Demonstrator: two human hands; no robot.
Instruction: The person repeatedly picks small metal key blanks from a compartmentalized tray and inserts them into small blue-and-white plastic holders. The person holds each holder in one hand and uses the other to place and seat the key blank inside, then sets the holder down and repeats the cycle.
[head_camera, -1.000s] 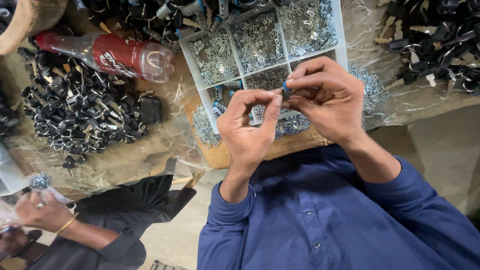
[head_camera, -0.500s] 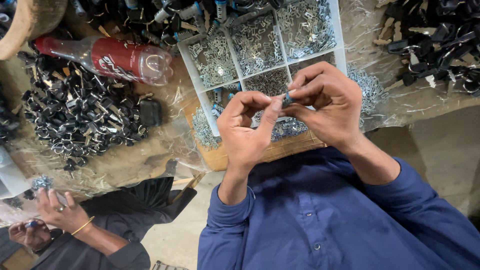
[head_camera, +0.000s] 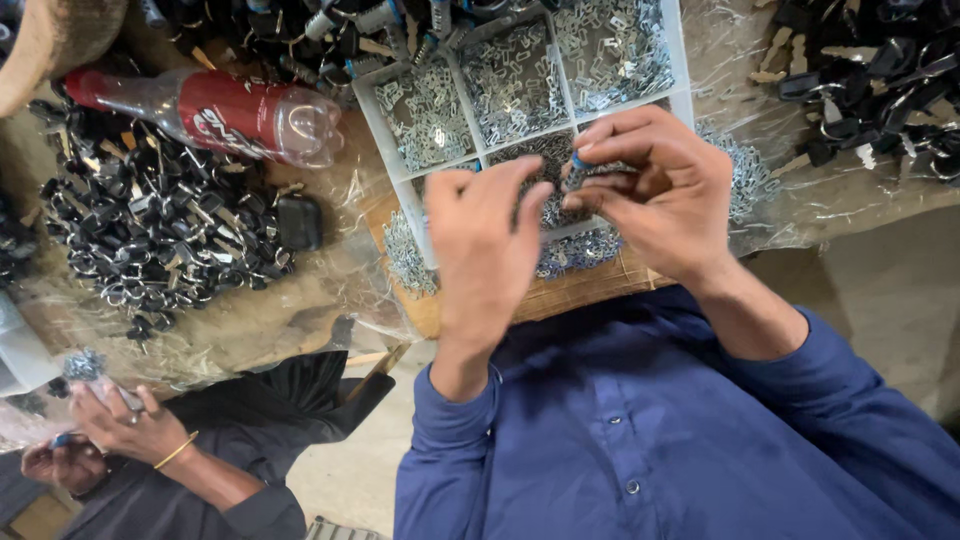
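Note:
My left hand (head_camera: 485, 240) and my right hand (head_camera: 665, 190) meet over a white compartment tray (head_camera: 385, 125) that holds several kinds of small silver metal parts. The right thumb and fingers pinch a small metal piece with a blue tip (head_camera: 578, 165). My left fingertips touch the same piece from the left. Both sleeves are dark blue.
A pile of black clips with metal rings (head_camera: 150, 235) lies at the left beside a red plastic bottle (head_camera: 225, 115) on its side. More black parts (head_camera: 870, 80) lie at the top right. Another person's hands (head_camera: 115, 425) hold small metal parts at the lower left.
My hands have stayed together on the small piece and sit slightly lower over the tray. The other person's hands at the lower left have shifted.

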